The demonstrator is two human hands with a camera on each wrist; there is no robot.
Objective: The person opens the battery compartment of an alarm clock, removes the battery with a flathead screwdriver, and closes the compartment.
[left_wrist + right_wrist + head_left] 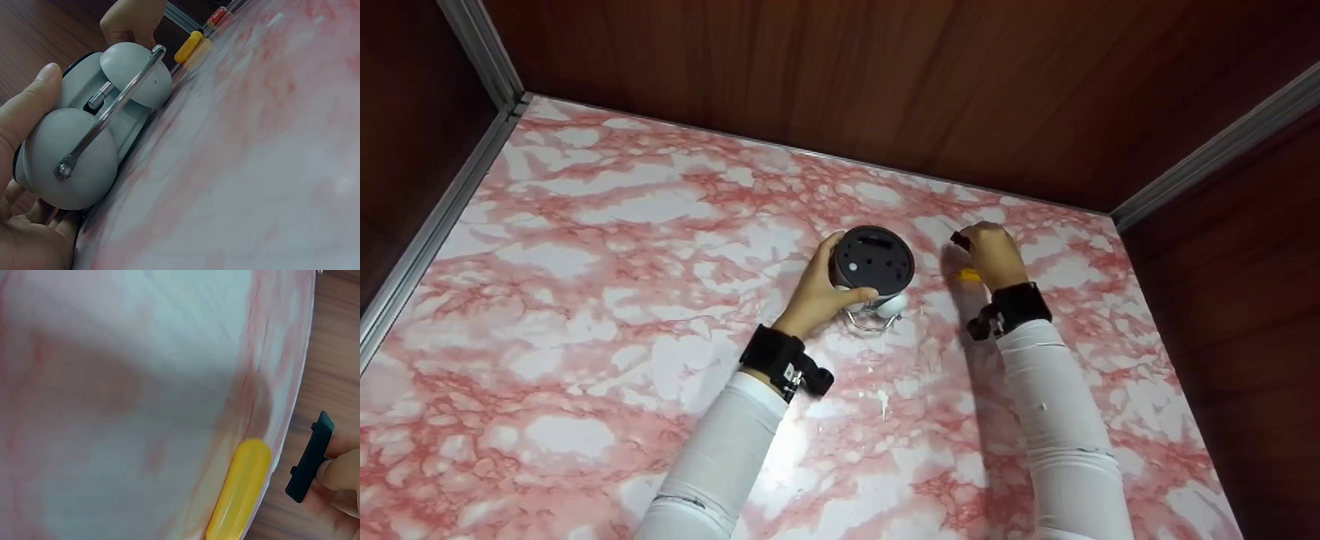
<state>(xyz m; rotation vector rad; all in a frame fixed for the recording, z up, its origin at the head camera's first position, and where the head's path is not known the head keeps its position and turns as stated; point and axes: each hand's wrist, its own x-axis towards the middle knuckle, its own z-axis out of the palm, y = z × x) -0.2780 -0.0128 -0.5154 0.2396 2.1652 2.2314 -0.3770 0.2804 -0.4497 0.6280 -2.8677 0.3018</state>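
A twin-bell alarm clock (874, 260) has its round dark back turned up toward the head view, where a slot-like recess shows near the far edge. My left hand (823, 289) grips its side, thumb near the bells. Two white bells (73, 157) and a metal handle (115, 109) show in the left wrist view. To the right, my right hand (996, 255) pinches a small black battery cover (311, 458) with little tabs along one edge, held apart from the clock. Below that hand lies a yellow handle (239, 492), apparently a screwdriver's.
Beyond the yellow handle, a small red cylinder (216, 16), perhaps a battery, lies on the table. The pink-and-white marbled tabletop (585, 337) has a straight far edge. Dark wood panels (810, 75) with metal trim stand around it.
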